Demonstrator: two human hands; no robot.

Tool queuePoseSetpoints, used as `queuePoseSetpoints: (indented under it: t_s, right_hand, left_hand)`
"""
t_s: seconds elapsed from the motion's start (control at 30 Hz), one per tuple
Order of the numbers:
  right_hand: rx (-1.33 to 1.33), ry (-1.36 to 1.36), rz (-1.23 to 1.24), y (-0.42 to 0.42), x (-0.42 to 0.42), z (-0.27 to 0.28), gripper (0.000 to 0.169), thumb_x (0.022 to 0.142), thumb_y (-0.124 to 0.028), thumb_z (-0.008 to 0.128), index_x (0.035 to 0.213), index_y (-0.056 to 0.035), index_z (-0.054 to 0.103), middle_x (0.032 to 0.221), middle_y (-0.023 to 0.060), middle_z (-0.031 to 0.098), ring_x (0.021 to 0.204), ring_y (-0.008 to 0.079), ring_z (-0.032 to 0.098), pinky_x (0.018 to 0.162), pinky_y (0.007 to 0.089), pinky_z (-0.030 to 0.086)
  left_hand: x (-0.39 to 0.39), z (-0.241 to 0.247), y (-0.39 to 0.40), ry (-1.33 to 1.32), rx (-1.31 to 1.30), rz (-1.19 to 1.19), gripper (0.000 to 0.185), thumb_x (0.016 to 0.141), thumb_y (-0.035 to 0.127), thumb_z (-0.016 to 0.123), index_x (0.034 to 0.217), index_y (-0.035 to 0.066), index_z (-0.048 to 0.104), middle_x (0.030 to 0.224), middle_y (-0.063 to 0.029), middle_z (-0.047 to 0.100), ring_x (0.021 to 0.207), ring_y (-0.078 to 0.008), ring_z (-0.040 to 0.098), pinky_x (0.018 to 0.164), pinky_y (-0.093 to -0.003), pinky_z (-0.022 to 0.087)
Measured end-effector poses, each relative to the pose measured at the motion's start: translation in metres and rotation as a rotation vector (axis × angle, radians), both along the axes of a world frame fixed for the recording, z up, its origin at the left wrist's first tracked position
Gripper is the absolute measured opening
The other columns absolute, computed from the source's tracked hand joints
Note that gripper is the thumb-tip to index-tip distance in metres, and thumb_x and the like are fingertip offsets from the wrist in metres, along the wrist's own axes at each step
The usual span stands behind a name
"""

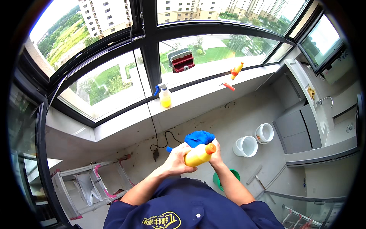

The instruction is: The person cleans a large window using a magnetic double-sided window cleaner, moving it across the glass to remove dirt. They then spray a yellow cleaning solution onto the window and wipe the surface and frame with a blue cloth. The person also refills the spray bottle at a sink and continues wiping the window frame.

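Observation:
My left hand point(177, 160) is wrapped around a yellow plastic bottle point(197, 156) with an orange cap, which is tilted up to the right. A bunched blue cloth point(199, 137) is in my right hand point(216, 154), just beyond the bottle. The right fingers are partly hidden behind the cloth and cap. A small blue piece point(169, 149) shows past my left hand; whether it belongs to the cloth I cannot tell. On the white windowsill point(194, 101) stand a spray bottle point(165, 97) of yellow liquid and another yellow bottle point(236, 71). An orange-handled tool point(228, 86) lies near that bottle.
A red-and-grey window-cleaning device point(183, 61) rests against the glass. Black cable point(154, 134) hangs to the floor. An aluminium stepladder point(91, 183) lies left. White buckets point(245, 146), a green bucket point(216, 181) and a long-handled squeegee point(254, 174) are right, near grey cabinets point(297, 128).

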State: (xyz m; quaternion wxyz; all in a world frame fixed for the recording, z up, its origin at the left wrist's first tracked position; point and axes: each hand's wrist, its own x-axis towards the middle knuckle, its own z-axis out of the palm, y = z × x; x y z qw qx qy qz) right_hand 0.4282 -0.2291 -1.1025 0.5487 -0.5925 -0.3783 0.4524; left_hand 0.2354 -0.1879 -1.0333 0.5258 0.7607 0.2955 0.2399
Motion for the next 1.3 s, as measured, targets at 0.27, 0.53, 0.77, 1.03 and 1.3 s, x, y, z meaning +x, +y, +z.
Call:
queuePoseSetpoints:
  t_s: [0.27,0.53,0.77,1.03,1.3]
  right_hand:
    - [0.029,1.262,0.123,0.103,0.072,0.010,0.056,0.096,-0.044,0.036,0.136,-0.0059,0.046,0.139,0.0150,0.049,0.128,0.0321,0.048,0.111,0.0448,0.036]
    - [-0.116,1.366,0.560,0.197,0.080,0.001,0.047,0.096,-0.039,0.046,0.131,-0.0091,0.050,0.128,0.0073,0.057,0.115,0.0208,0.057,0.101,0.0405,0.045]
    - [-0.125,1.032,0.530,0.251,0.055,0.065,0.032,0.096,-0.026,0.052,0.122,-0.0075,0.057,0.115,0.0058,0.063,0.102,0.0171,0.061,0.087,0.0327,0.052]
    - [-0.230,1.058,0.338,0.264,0.109,0.004,0.028,0.088,-0.020,0.060,0.113,-0.0073,0.060,0.106,0.0075,0.065,0.102,0.0185,0.061,0.095,0.0328,0.044]
    - [-0.150,0.890,0.026,0.231,0.108,-0.014,0.093,0.065,-0.062,0.076,0.138,-0.0145,0.043,0.136,0.0085,0.052,0.129,0.0262,0.046,0.110,0.0434,0.031]
  left_hand:
    - [0.061,0.029,0.111,-0.249,-0.403,-0.128,0.050,0.067,0.012,0.082,0.111,0.003,0.060,0.107,-0.0094,0.063,0.102,-0.0214,0.061,0.091,-0.0375,0.049]
    - [0.121,0.041,0.176,-0.571,-0.062,0.287,0.048,0.071,0.004,0.076,0.111,0.004,0.051,0.105,-0.0121,0.059,0.102,-0.0230,0.058,0.092,-0.0395,0.047]
    - [0.068,0.089,0.213,-0.641,0.162,0.527,0.043,0.076,0.002,0.065,0.114,0.001,0.047,0.100,-0.0131,0.056,0.098,-0.0239,0.057,0.091,-0.0404,0.045]
    - [-0.183,0.236,0.368,-0.028,0.497,0.994,0.037,0.080,0.011,0.074,0.111,-0.002,0.057,0.092,-0.0089,0.060,0.092,-0.0200,0.063,0.080,-0.0329,0.053]
    - [-0.249,0.189,0.591,1.193,0.903,0.309,0.041,0.072,0.016,0.072,0.108,0.001,0.057,0.088,-0.0132,0.063,0.088,-0.0293,0.062,0.083,-0.0436,0.048]
